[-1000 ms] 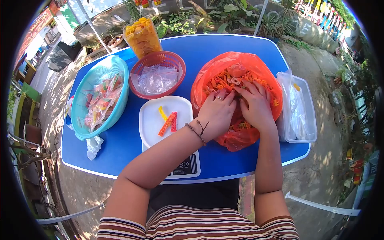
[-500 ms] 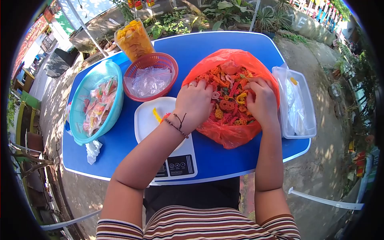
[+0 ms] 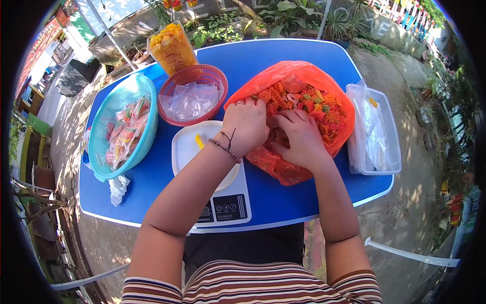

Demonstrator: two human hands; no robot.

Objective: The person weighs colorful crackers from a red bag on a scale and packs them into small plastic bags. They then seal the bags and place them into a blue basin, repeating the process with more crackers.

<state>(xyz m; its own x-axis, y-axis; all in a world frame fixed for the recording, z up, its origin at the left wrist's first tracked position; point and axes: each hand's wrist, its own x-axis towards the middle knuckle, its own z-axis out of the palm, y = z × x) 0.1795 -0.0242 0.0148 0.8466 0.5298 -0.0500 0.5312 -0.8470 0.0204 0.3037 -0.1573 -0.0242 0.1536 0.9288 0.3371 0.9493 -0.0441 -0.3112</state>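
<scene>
A red plastic bag (image 3: 296, 175) holds a heap of colourful lattice-shaped snack pieces (image 3: 329, 114). My left hand (image 3: 245, 126) rests at the bag's left side, its fingers curled down; whatever they grip is hidden behind the hand. My right hand (image 3: 301, 142) reaches into the front of the heap, thumb and fingers apart, with no held piece visible. Left of the bag, partly under my left forearm, stands a white kitchen scale (image 3: 182, 147) with a yellow snack piece (image 3: 199, 141) showing on it.
A teal basket (image 3: 96, 134) holds filled clear packets, with a crumpled white scrap (image 3: 118, 190) below it. Clear bags (image 3: 191, 103) lie in a red basket (image 3: 215, 76). Behind is a tub of yellow chips (image 3: 172, 48). A plastic box (image 3: 354, 147) with clear bags stands at right.
My right hand has moved left and toward the front of the heap, close to my left hand. The bag's contents have shifted. My left hand has barely moved.
</scene>
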